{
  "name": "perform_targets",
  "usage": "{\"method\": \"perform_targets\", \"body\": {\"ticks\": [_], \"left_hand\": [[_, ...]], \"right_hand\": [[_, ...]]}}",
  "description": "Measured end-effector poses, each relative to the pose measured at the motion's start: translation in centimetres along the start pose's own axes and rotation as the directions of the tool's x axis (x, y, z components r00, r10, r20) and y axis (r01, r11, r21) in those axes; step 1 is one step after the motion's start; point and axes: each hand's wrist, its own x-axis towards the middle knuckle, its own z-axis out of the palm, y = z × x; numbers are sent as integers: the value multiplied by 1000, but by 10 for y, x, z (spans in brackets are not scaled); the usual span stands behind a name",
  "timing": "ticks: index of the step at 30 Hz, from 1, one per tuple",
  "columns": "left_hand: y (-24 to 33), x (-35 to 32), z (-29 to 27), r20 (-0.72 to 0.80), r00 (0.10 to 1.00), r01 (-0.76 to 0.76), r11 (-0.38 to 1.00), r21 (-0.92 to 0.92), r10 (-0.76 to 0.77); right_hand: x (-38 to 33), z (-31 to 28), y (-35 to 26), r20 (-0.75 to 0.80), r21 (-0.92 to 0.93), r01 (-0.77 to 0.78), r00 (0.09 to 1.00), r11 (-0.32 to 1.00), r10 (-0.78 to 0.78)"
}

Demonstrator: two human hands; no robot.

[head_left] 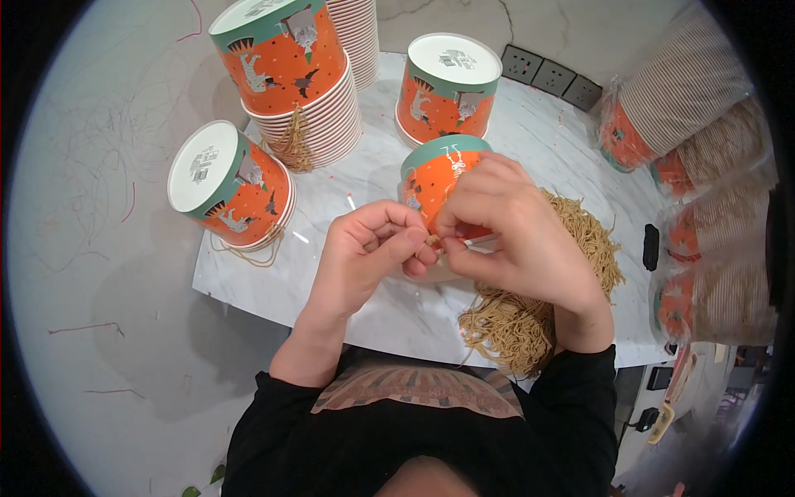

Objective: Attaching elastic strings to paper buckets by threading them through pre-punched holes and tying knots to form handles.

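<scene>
My left hand (364,248) and my right hand (505,228) meet over the front of the table, fingertips close together. Both pinch a short bit of tan string (432,240), mostly hidden by the fingers. Right behind them is an orange paper bucket (426,192) with a green band, partly covered by my right hand; I cannot tell whether a finger touches it. A loose heap of tan string (513,331) lies beside and under my right forearm.
Upturned orange buckets stand at left (240,195) and at the back (447,91). A tall bucket stack (310,128) has tan strings hanging from it. Plastic-wrapped bucket stacks (679,91) line the right side. Black wall sockets (552,77) sit behind the table (348,311).
</scene>
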Motion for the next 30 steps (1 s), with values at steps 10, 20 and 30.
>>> {"method": "perform_targets", "body": {"ticks": [10,20,30], "left_hand": [[-5,2,-12,-12,997,-81,995,58,82],[-6,3,-10,56,996,-79,991,105,74],[-5,3,-6,114,974,-217,953,213,196]], "right_hand": [[-5,-11,-1,-8,-88,4,1000,996,-5],[-5,-9,2,6,-67,-4,1000,998,4],[-3,-16,1,43,-50,-56,997,997,58]]}}
